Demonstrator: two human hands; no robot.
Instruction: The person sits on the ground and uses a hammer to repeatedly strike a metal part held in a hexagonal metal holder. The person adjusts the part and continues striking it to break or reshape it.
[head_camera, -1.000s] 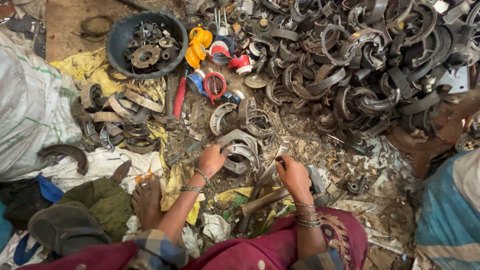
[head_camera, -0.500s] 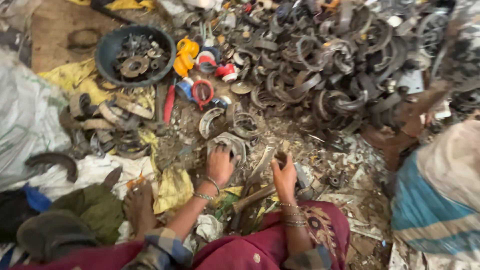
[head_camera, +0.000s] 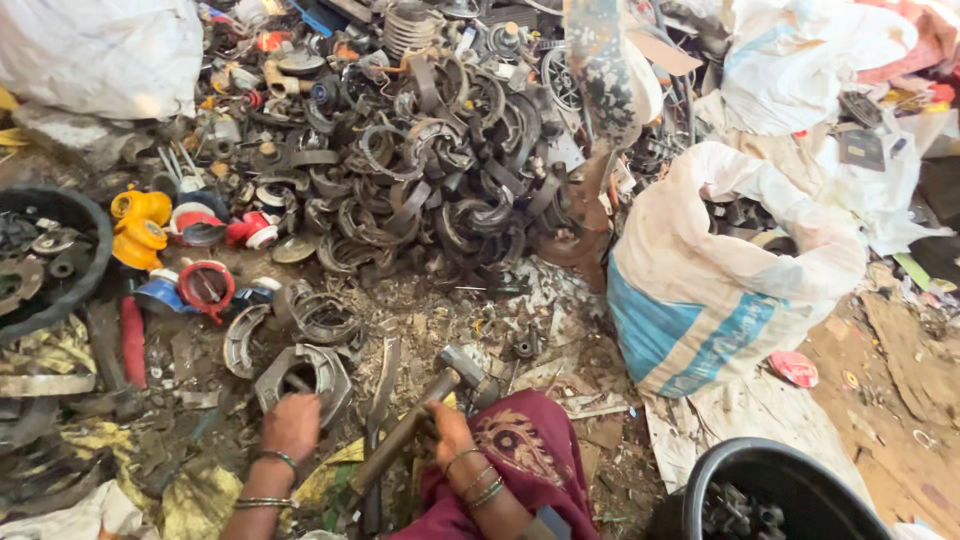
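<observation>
A heap of dark curved brake shoes (head_camera: 420, 180), too many to count, fills the ground beyond the grey metal casting (head_camera: 305, 375), which lies just in front of the person's knees. Right of the casting, past a strip of rubble, stands one white sack with blue stripes (head_camera: 720, 270), its mouth open. Two black tubs show: one (head_camera: 50, 260) left of the casting holding round metal parts, one (head_camera: 770, 490) far to its right at the lower edge. Two yellow plastic parts (head_camera: 135, 228) and a red ring (head_camera: 205, 285) lie up-left of the casting. The left hand (head_camera: 290, 425) grips the casting's near edge. The right hand (head_camera: 448, 425) is closed round the wooden handle of one hammer (head_camera: 420, 420), its head just right of the casting.
</observation>
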